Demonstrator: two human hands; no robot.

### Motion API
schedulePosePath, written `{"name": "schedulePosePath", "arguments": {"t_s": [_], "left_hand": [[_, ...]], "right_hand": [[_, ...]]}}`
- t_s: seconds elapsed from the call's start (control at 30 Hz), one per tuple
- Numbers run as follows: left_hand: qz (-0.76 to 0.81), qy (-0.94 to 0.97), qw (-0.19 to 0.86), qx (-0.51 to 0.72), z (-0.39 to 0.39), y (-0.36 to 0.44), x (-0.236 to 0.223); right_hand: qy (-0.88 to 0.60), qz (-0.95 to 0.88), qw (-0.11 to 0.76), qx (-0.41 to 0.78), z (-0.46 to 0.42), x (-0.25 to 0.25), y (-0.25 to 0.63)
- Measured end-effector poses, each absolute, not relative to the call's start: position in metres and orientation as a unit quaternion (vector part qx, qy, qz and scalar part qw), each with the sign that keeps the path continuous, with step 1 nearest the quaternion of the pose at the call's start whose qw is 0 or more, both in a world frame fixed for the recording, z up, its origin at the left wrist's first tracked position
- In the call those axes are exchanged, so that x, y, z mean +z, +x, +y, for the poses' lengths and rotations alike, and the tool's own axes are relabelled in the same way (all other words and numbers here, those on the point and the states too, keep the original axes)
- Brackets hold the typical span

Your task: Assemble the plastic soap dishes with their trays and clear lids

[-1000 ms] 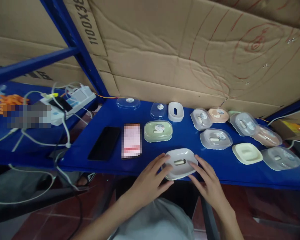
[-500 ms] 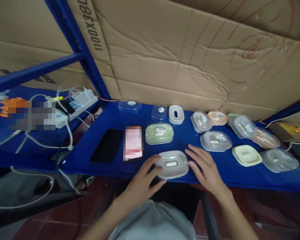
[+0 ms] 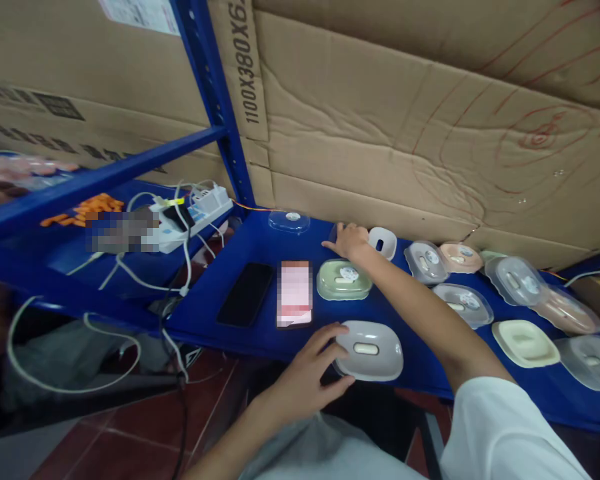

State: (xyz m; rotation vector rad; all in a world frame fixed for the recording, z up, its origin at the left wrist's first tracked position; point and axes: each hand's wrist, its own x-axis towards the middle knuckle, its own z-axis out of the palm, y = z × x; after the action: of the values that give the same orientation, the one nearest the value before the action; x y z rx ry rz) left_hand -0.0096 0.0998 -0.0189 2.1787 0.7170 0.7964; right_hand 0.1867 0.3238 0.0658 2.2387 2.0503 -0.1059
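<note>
A grey oval soap dish (image 3: pixel 375 353) with a pale bar in it sits at the front edge of the blue shelf (image 3: pixel 260 247). My left hand (image 3: pixel 307 377) grips its left rim, fingers on top and thumb underneath. My right hand (image 3: pixel 351 241) is stretched to the back of the shelf and cupped over a small clear lid that it mostly hides. It is just left of a white dish (image 3: pixel 383 243) and behind a green lidded dish (image 3: pixel 344 280).
A black phone (image 3: pixel 245 293) and a lit phone (image 3: pixel 295 293) lie left of the dishes. Another clear lid (image 3: pixel 290 220) rests at the back. Several lidded dishes (image 3: pixel 463 303) and a cream dish (image 3: pixel 525 341) fill the right. A power strip (image 3: pixel 195 207) with cables lies left; a cardboard wall (image 3: pixel 380 133) stands behind.
My right hand left the grey dish and reached back to the small clear lid. My left hand stayed on the dish. My view shifted left.
</note>
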Motion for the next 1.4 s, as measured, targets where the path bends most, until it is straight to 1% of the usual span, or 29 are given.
{"name": "schedulePosePath", "arguments": {"t_s": [0.1,0.2,0.27,0.33,0.37,0.43,0.5,0.57,0.73,0.97,1.07,1.13,1.23,1.3,1.4], "left_hand": [[0.274,0.838,0.359,0.305,0.1,-0.011,-0.019],[0.279,0.837,0.366,0.297,0.1,-0.012,-0.018],[0.285,0.832,0.373,0.296,0.101,-0.012,-0.019],[0.298,0.816,0.39,0.304,0.101,-0.013,-0.021],[0.305,0.805,0.405,0.308,0.101,-0.013,-0.023],[0.312,0.781,0.44,0.316,0.101,-0.013,-0.028],[0.306,0.763,0.47,0.321,0.101,-0.012,-0.032],[0.3,0.751,0.489,0.327,0.103,-0.011,-0.036],[0.295,0.722,0.528,0.336,0.105,-0.009,-0.04],[0.292,0.703,0.562,0.323,0.106,-0.011,-0.037],[0.292,0.709,0.558,0.319,0.108,-0.012,-0.033],[0.288,0.714,0.557,0.312,0.108,-0.013,-0.032],[0.288,0.718,0.56,0.297,0.109,-0.015,-0.031],[0.294,0.72,0.559,0.287,0.109,-0.016,-0.03],[0.299,0.728,0.553,0.272,0.11,-0.018,-0.03]], "right_hand": [[0.711,0.7,0.034,-0.048,0.322,0.074,0.194],[0.674,0.738,-0.024,-0.039,0.291,0.092,0.215],[0.634,0.766,-0.1,-0.033,0.248,0.097,0.233],[0.554,0.796,-0.239,-0.06,0.19,0.09,0.253],[0.53,0.795,-0.283,-0.08,0.158,0.083,0.261],[0.519,0.785,-0.312,-0.128,0.098,0.065,0.274],[0.524,0.783,-0.292,-0.166,0.051,0.047,0.278],[0.523,0.788,-0.266,-0.185,0.026,0.035,0.277],[0.474,0.838,-0.206,-0.178,0.029,0.028,0.265],[0.438,0.861,-0.236,-0.102,0.042,0.015,0.263],[0.431,0.868,-0.23,-0.088,0.042,0.012,0.264],[0.43,0.869,-0.228,-0.091,0.043,0.011,0.266],[0.433,0.859,-0.238,-0.133,0.041,0.011,0.271],[0.437,0.86,-0.228,-0.133,0.038,0.012,0.272],[0.432,0.877,-0.195,-0.082,0.032,0.016,0.27]]}}
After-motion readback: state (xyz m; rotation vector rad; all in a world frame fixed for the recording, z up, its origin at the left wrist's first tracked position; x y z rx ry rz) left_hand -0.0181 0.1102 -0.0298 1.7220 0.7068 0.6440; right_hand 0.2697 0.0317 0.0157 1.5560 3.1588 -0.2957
